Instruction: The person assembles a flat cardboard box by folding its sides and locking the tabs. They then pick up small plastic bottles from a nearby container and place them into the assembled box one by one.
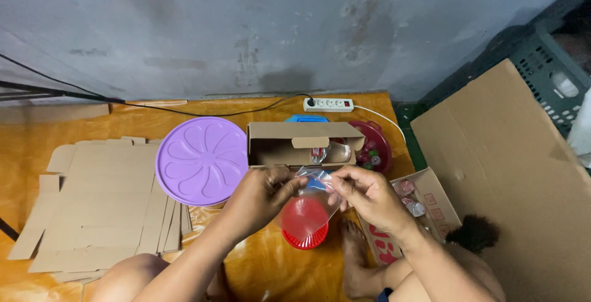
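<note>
1. Knees and bare feet (352,240) sit nearest you, at 6 o'clock, on the orange floor covering (265,265).

2. Your left hand (261,194) pinches the top edge of a clear plastic bag (313,200) between thumb and fingertips, fingers curled in close; your right hand (363,194) pinches the opposite edge the same way. Neither is spread open — both are closed on the bag's mouth.

3. Inside the bag hangs a red round piece (303,217), and just below it, at 6 o'clock from the bag, a red ribbed basket (306,238) rests on the floor.

4. Risk, as I judge it: the film is thin and slippery, so if either pinch loosens, the red piece could tip out and roll under your legs. Pulling the two edges apart too hard could split the bag's seam.

5. At 3 o'clock a small printed carton (425,206) holds wrapped items — an elbow swing could knock it.

6. At 9 o'clock lie flattened cardboard blanks (104,203), with a purple round lid (202,160) partly resting on them.

7. At 12 o'clock an open cardboard box (305,143) lies on its side with something clear inside; what it is I cannot tell.

8. Farther on, a dark red bowl (378,148) and a white power strip (328,104) lie by the wall — its cable runs near the bowl.
</note>
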